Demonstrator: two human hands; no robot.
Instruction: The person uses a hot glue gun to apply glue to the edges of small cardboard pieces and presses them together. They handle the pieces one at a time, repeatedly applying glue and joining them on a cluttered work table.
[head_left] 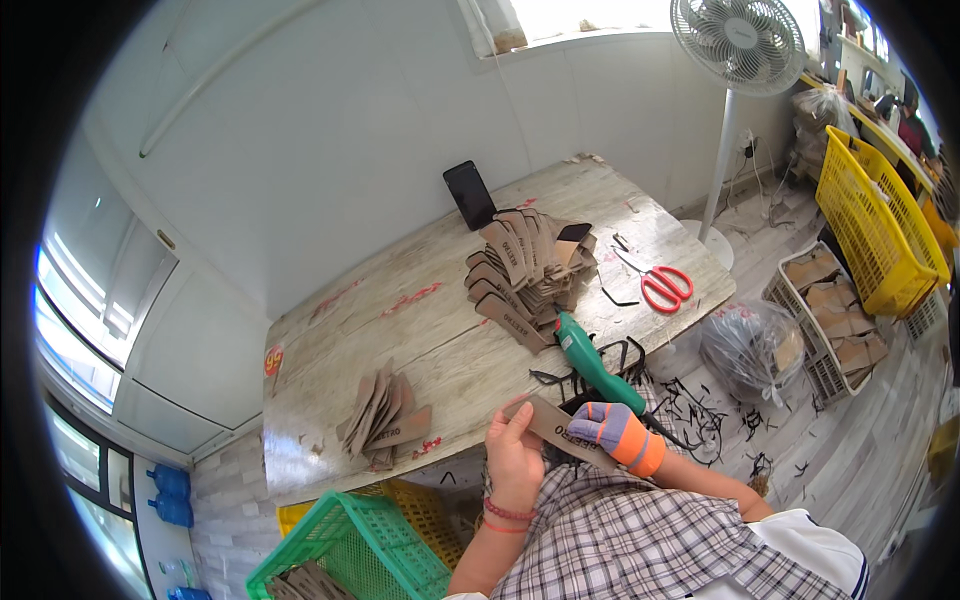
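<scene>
My bare left hand grips one end of a flat brown strip with dark printing. At the other end, my right hand, in an orange and grey-purple glove, is closed on the same piece. Just beyond them a green handheld power tool lies at the table's front edge, among black trimmed scraps. Farther back sits a large heap of similar brown pieces, some edged in black. A smaller pile of brown pieces rests to the left.
Red-handled scissors lie on the wooden table at the right; a phone leans at the back. A green crate stands below left. Right are a white fan, a plastic bag, a yellow crate and scraps on the floor.
</scene>
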